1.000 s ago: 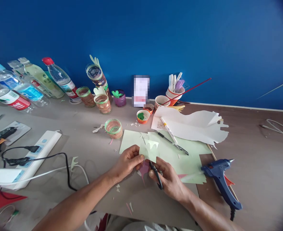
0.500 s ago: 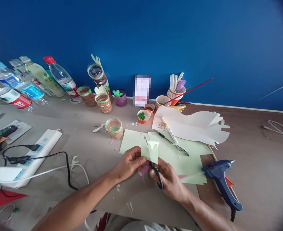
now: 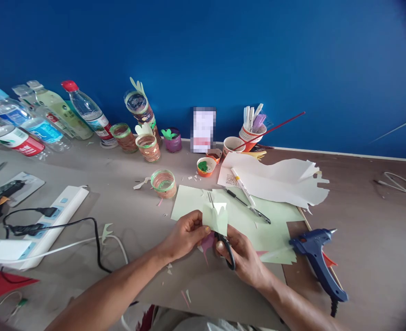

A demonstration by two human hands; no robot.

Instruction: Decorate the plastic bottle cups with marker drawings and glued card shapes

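My left hand (image 3: 186, 234) pinches the left edge of a small pale green paper piece (image 3: 215, 221) whose top edge is cut into points. In my right hand (image 3: 240, 253) is a pair of scissors (image 3: 229, 253) with black handles. The blades pass behind the paper, and their tips show above it at its upper left. Beneath my hands lie pale green sheets (image 3: 189, 197) and a purple paper scrap (image 3: 208, 246). A black pen (image 3: 244, 202) and a white marker (image 3: 242, 186) rest on the sheets to the right.
A blue glue gun (image 3: 320, 257) lies at the right. Painted jars (image 3: 163, 184) and a paint cup (image 3: 206, 167) stand behind my hands. At the left are a power strip (image 3: 56, 220) with cables and several plastic bottles (image 3: 88, 110). A phone (image 3: 203, 130) leans on the blue wall.
The scissor tips have shifted slightly right along the paper's upper edge. My right hand and the handles have turned a little. The left hand keeps its pinch on the paper.
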